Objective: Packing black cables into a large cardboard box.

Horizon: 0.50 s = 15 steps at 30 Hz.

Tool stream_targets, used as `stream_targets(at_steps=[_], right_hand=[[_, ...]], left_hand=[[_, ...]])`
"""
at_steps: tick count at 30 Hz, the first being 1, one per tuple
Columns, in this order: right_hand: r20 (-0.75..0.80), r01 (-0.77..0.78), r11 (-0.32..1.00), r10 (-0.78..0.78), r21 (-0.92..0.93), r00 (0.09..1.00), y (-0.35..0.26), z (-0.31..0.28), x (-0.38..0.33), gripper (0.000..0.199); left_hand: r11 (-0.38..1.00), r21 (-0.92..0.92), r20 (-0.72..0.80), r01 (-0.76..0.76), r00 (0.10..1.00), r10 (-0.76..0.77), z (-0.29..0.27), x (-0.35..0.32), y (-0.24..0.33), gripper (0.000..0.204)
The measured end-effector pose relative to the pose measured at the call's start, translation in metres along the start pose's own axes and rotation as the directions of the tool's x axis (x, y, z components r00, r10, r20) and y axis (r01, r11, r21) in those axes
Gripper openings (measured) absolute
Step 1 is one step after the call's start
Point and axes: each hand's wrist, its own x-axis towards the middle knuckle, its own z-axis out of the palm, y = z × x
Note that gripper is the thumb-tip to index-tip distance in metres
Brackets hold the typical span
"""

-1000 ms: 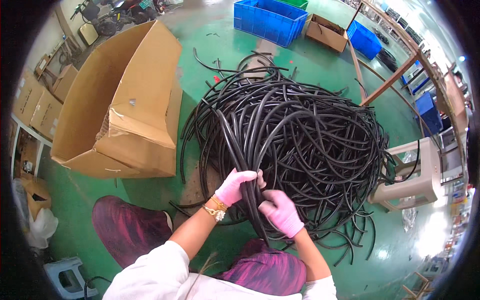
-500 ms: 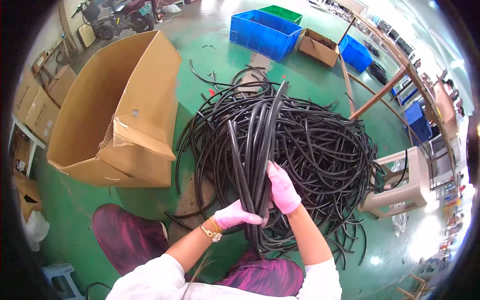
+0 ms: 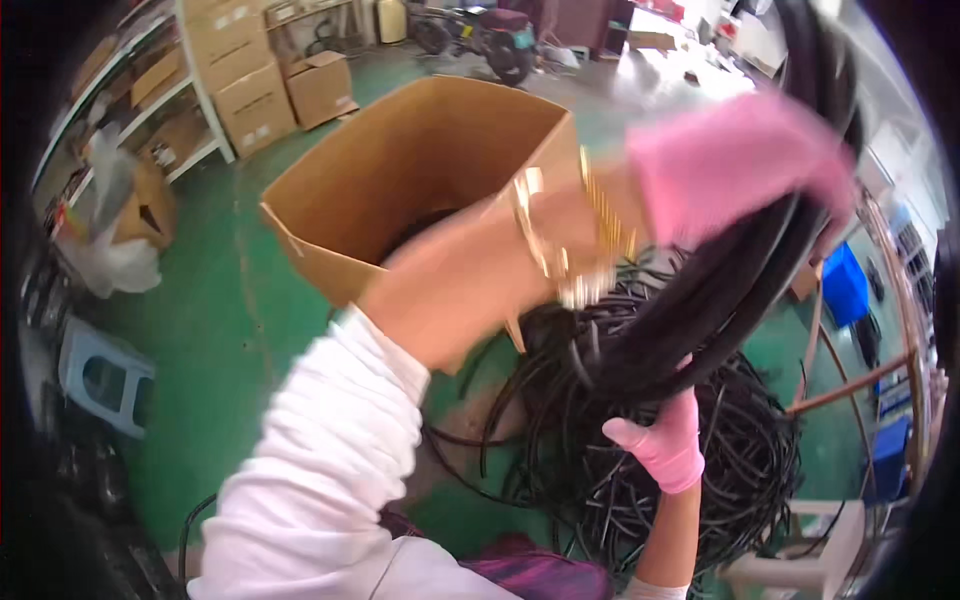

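Note:
My left hand (image 3: 735,165), in a pink glove with gold bracelets at the wrist, is raised high and gripped around a thick bundle of black hoses (image 3: 720,290). Lower down, my right hand (image 3: 665,445), also in a pink glove, holds the same bundle near its lower end. The bundle rises from a large tangled pile of black hoses (image 3: 740,470) on the green floor. Behind my left forearm stands a big open cardboard box (image 3: 400,170), with something dark inside it.
A pale plastic stool (image 3: 100,375) sits at the left. Shelves with cardboard boxes (image 3: 240,85) line the far left. A blue bin (image 3: 845,285) and a wooden frame (image 3: 850,385) stand at the right. A white stool (image 3: 790,565) is at lower right.
My left hand has swung up high with the hose bundle, lifting it off the pile toward the box. My view has turned left toward the cardboard box.

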Motion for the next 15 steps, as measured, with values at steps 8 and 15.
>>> stream_targets(at_steps=[8, 15], right_hand=[[0.024, 0.341, 0.855, -0.361, -0.39, 0.932, 0.001, 0.037, 0.154, 0.049], [0.245, 0.655, 0.496, -0.658, -0.571, 0.712, 0.036, 0.117, 0.259, 0.031]], left_hand=[[0.901, 0.396, 0.105, 0.179, 0.966, -0.238, -0.159, -0.024, -0.054, 0.009], [0.625, 0.555, 0.226, 0.548, 0.624, -0.748, -0.247, -0.098, -0.105, 0.01]])
